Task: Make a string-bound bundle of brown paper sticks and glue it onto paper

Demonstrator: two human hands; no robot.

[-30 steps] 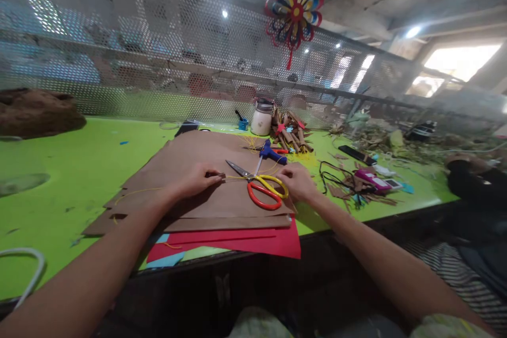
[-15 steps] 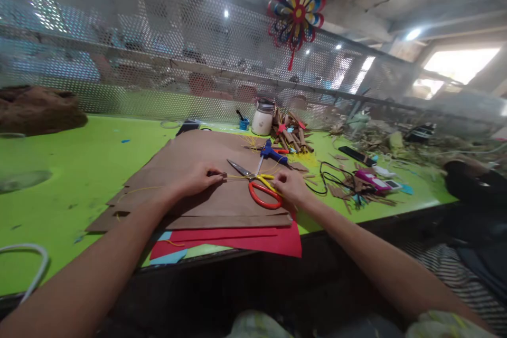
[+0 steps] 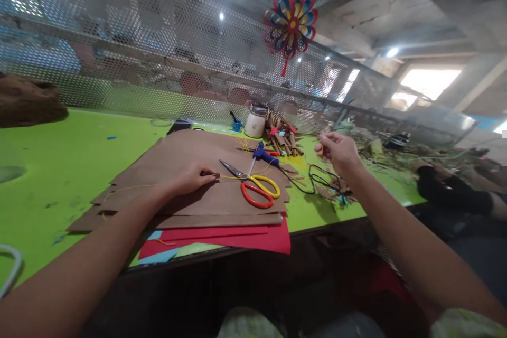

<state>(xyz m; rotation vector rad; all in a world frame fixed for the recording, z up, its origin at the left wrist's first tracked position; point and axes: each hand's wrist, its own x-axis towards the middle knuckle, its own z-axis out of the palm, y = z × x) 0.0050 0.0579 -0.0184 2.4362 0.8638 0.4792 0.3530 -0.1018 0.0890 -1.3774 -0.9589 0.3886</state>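
My left hand (image 3: pixel 196 178) rests on the stacked brown paper sheets (image 3: pixel 174 153), closed in a pinch on a small brown paper piece (image 3: pixel 215 176). From this piece, yellow thread (image 3: pixel 229 177) runs right across the scissors. These scissors (image 3: pixel 257 199), with one red and one yellow handle, lie on the sheets with blades parted, pointing left. Just behind them is a blue glue gun (image 3: pixel 261 153). My right hand (image 3: pixel 338 154) is raised over the table to the right, fingertips pinched on the thread, whose stretch near the hand is too faint to follow.
A white jar (image 3: pixel 255 122), a small blue pot (image 3: pixel 236 125) and rolled brown paper pieces (image 3: pixel 283 137) stand behind the sheets. Red paper (image 3: pixel 237 240) sticks out at the front edge. A black cable (image 3: pixel 312 179) and scraps lie rightward. A co-worker's dark sleeve (image 3: pixel 439 185) is at far right.
My right hand has lifted from beside the scissors' handles and moved up and to the right. My left hand keeps its pinch on the paper piece. The view has turned slightly right.
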